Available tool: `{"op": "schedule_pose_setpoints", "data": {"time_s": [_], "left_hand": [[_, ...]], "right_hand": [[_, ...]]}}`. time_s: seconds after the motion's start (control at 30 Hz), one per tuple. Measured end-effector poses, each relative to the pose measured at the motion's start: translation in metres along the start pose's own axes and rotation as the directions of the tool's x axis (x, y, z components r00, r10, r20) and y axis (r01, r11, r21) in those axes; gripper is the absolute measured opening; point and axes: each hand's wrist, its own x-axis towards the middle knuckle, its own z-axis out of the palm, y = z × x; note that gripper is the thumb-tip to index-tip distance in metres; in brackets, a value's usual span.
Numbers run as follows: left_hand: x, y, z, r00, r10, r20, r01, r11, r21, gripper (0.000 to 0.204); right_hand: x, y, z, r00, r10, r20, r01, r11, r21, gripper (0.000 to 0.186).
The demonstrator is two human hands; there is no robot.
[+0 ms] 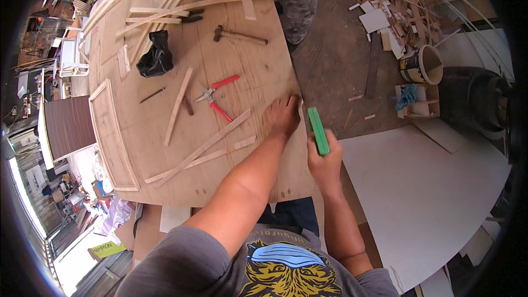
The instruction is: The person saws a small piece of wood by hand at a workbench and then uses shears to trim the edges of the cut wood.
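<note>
This is looking every bit a woodworking shop: a broad plywood tabletop [291, 181] is carrying loose wooden strips [178, 107], and a hammer [242, 37] is lying just beyond a pair of red-handled cutters [225, 81] that are resting wide open. Over on the right, a heap of timber offcuts [396, 16] is spilling across the brown floor [333, 60], a bucket [412, 70] is standing near it, and a big pale board [423, 198] is stretching out below! Across on the left, a framed wooden panel [115, 137] is lying along the tabletop's edge, while crowded clutter is filling the space beyond.
</note>
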Motion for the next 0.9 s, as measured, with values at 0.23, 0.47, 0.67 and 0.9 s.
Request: {"op": "schedule_pose_setpoints", "data": {"time_s": [0.23, 0.47, 0.67, 0.9], "left_hand": [[-0.003, 0.004, -0.006, 0.993, -0.042, 0.107, 0.04, 0.999, 0.019, 0.023], [-0.006, 0.003, 0.002, 1.0, -0.011, 0.023, 0.012, 0.999, -0.04, 0.02], [0.001, 0.002, 0.0, 1.0, -0.003, 0.006, 0.003, 1.0, -0.022, 0.02], [-0.007, 0.001, 0.005, 1.0, -0.003, -0.02, 0.002, 1.0, -0.007, 0.02]], "right_hand": [[0.012, -0.002, 0.001, 1.0, -0.01, 0.024, 0.01, 1.0, -0.024, 0.011], [0.01, -0.012, 0.0, 0.998, 0.041, 0.047, -0.039, 0.998, -0.047, 0.011], [-0.003, -0.014, -0.006, 1.0, -0.029, 0.012, 0.03, 0.997, -0.073, 0.012], [0.002, -0.012, -0.007, 0.999, 0.001, 0.044, 0.001, 0.999, -0.055, 0.011]]}}
